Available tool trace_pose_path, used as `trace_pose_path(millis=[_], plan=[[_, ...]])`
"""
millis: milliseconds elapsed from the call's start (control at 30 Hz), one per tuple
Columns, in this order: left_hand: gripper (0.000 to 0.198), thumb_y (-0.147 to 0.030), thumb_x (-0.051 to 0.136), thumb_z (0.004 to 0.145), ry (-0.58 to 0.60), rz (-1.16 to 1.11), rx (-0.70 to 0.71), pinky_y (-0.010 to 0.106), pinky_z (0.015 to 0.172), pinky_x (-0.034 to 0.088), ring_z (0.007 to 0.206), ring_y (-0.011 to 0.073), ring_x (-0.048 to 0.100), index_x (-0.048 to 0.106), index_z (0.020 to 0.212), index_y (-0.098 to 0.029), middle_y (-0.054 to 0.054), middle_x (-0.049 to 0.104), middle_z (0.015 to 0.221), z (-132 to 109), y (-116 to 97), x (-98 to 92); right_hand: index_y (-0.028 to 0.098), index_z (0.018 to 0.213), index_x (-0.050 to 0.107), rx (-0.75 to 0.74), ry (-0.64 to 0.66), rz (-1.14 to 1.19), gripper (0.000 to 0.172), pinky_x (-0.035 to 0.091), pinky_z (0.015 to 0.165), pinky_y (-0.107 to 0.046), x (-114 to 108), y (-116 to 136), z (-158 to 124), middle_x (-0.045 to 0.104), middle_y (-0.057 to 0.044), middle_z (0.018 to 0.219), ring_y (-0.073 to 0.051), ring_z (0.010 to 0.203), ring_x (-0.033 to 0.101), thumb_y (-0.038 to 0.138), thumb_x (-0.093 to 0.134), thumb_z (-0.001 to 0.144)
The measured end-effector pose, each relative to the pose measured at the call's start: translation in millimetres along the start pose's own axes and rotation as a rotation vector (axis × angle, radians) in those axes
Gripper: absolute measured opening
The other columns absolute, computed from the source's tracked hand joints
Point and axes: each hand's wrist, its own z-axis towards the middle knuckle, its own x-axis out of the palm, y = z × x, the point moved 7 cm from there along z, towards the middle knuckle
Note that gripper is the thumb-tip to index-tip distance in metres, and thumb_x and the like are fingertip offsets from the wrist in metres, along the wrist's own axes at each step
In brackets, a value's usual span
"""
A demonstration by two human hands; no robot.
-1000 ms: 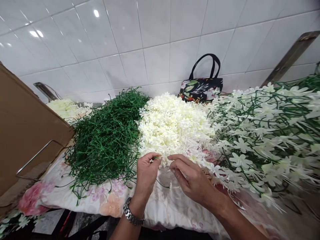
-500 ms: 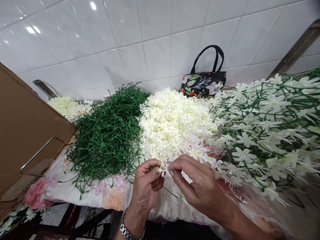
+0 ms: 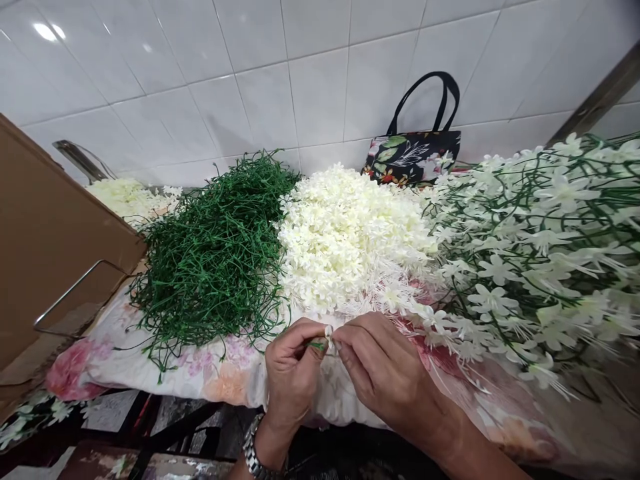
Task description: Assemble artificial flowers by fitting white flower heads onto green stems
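My left hand (image 3: 293,373), with a metal watch on its wrist, pinches a thin green stem (image 3: 316,345) near the table's front edge. My right hand (image 3: 383,370) pinches a small white flower (image 3: 329,331) and holds it against the stem's tip. Both hands meet just in front of a heap of loose white flowers (image 3: 350,237). To the left of that heap lies a pile of bare green stems (image 3: 217,250). On the right lie finished stems with white flowers (image 3: 540,247) on them.
A flowered cloth (image 3: 150,373) covers the table. A brown cardboard box (image 3: 45,247) stands at the left. A dark flowered handbag (image 3: 415,153) leans on the white tiled wall behind. A second pale flower heap (image 3: 127,197) lies far left.
Both hands drew back toward the table's front edge. The right hand brought a white flower to the green stem held in the left, and the two now touch.
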Motion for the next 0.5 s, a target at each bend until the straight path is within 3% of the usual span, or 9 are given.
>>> trace_pose_path(millis=[100,200,300,400,500], plan=[[0.015,-0.012,0.058,0.07,0.019,0.217,0.158,0.022,0.05,0.041,0.055,0.0127,0.054,0.072,0.071,-0.018,0.001,0.063,0.06,-2.3,-16.9,1.8,0.015,0.076,0.054,-0.016,0.022,-0.035,0.02,0.044,0.062,-0.031,3.1,1.4,-3.4,0.055,-0.006,0.066,-0.018,0.068,0.053,0.0,0.043,0.084],[0.019,-0.01,0.055,0.069,0.044,0.25,0.188,0.021,0.051,0.041,0.054,0.0122,0.054,0.071,0.068,-0.018,0.001,0.062,0.057,-1.8,-25.2,6.9,0.016,0.078,0.055,-0.004,0.039,-0.039,0.019,0.045,0.062,-0.031,6.5,0.1,-6.8,0.056,-0.006,0.068,-0.018,0.068,0.053,0.001,0.044,0.084],[0.015,-0.011,0.055,0.066,0.043,0.146,0.062,0.021,0.048,0.039,0.05,0.0109,0.05,0.069,0.063,-0.017,-0.001,0.058,0.053,0.1,-16.5,8.5,0.017,0.08,0.055,0.026,0.018,0.01,0.019,0.046,0.06,-0.029,6.0,-3.1,-7.5,0.056,-0.005,0.068,-0.017,0.067,0.054,0.002,0.043,0.085],[0.005,-0.018,0.062,0.064,0.02,-0.059,-0.162,0.019,0.042,0.032,0.042,0.0067,0.039,0.066,0.061,-0.016,-0.004,0.051,0.048,-1.2,3.8,7.2,0.017,0.085,0.054,0.101,0.024,0.151,0.015,0.047,0.059,-0.027,3.9,-10.3,-6.1,0.055,-0.004,0.069,-0.015,0.067,0.054,0.005,0.044,0.086],[0.012,-0.025,0.069,0.059,-0.054,-0.263,-0.366,0.017,0.038,0.025,0.038,0.0037,0.031,0.064,0.063,-0.015,-0.005,0.049,0.045,-5.9,20.8,3.7,0.016,0.1,0.052,0.197,0.079,0.249,0.014,0.05,0.065,-0.028,2.7,-17.7,-4.7,0.058,-0.006,0.082,-0.016,0.075,0.056,0.015,0.049,0.086]])
